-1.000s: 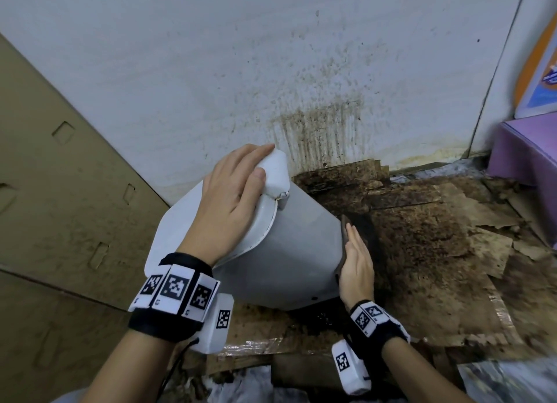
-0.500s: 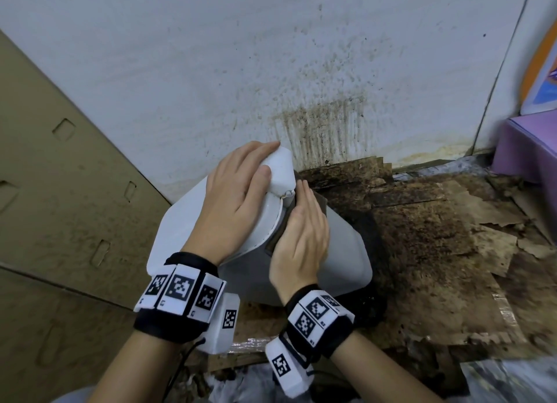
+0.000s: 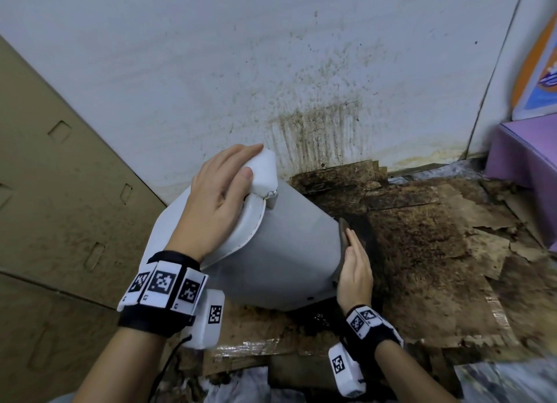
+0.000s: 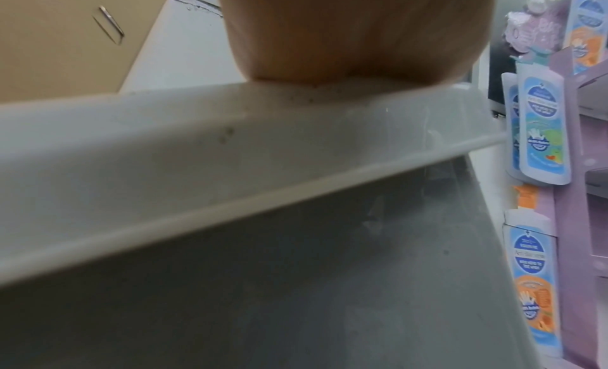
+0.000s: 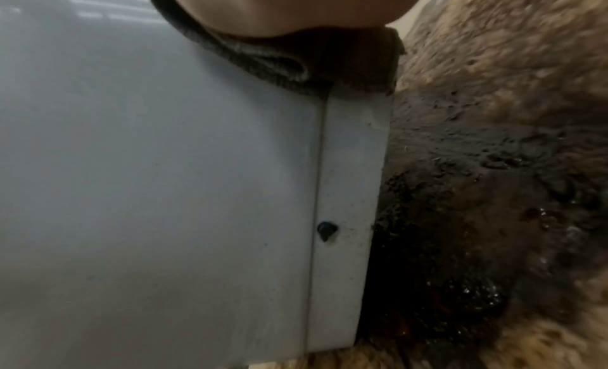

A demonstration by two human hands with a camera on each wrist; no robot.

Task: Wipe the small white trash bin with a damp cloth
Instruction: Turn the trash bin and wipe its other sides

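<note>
White bin (image 3: 286, 261) tilted — left hand (image 3: 217, 203) on lid (image 3: 241, 236), right hand (image 3: 355, 267) presses cloth (image 5: 279, 62)

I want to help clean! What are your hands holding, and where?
The left hand steadies the bin by its lid end, fingers laid over the hinge tab. The right hand presses the dark cloth flat against the bin's base.

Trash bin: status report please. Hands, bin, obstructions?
Bin tilted over. Left hand flat on lid. Right hand pressing dark cloth to its bottom edge. Wet black grime on floor beside base.
</note>
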